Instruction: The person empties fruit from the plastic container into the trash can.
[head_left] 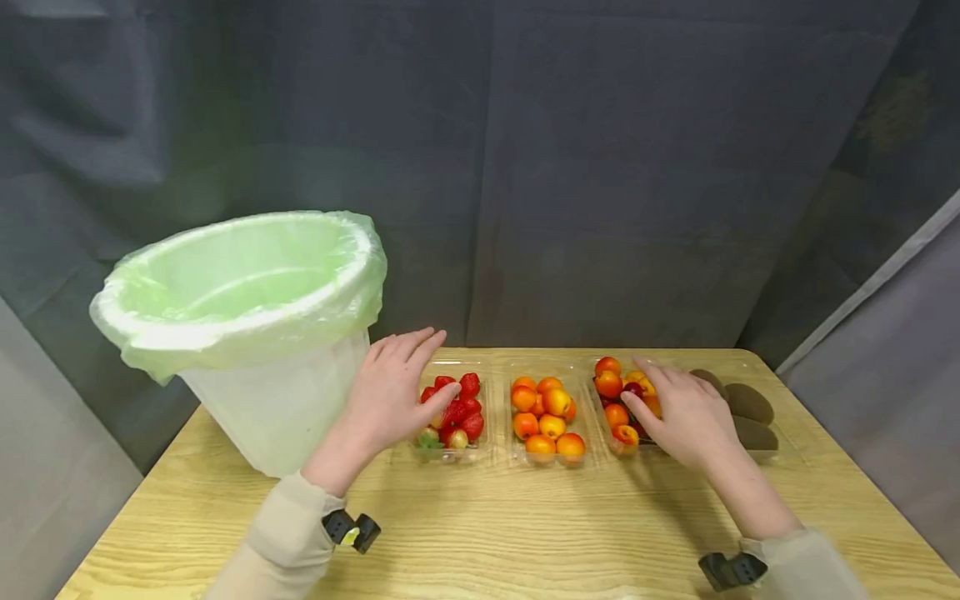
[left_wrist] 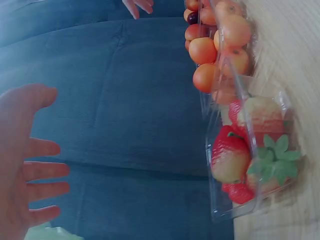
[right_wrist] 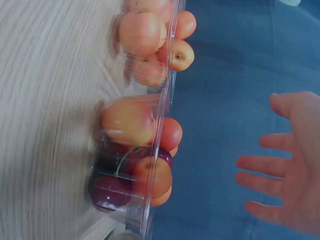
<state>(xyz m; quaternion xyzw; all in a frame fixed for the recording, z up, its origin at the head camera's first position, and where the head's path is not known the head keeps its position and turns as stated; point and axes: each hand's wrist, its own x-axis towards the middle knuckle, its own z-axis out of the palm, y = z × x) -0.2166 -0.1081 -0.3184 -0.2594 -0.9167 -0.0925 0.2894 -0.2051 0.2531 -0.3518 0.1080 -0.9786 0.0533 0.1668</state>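
Zero gripped: left hand (head_left: pixel 388 400) hovers, fingers apart, near the strawberries (head_left: pixel 471 425), lower centre of head view; right hand (head_left: pixel 688 418), fingers also apart, above clear tray (right_wrist: pixel 161 110) of dark cherries (right_wrist: pixel 112 192), lower right. Looks pre-grasp; a pick calls for lowering, then pinching.

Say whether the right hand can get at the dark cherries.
Probably yes: the empty right hand hovers over their clear plastic box; no lid shows, though orange-red fruits crowd around the dark cherries.

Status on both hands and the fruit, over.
Left hand open, empty, hovering near strawberries. Right hand open, empty, hovering near mixed fruit. Orange fruit between, untouched. Nothing visibly in the way.
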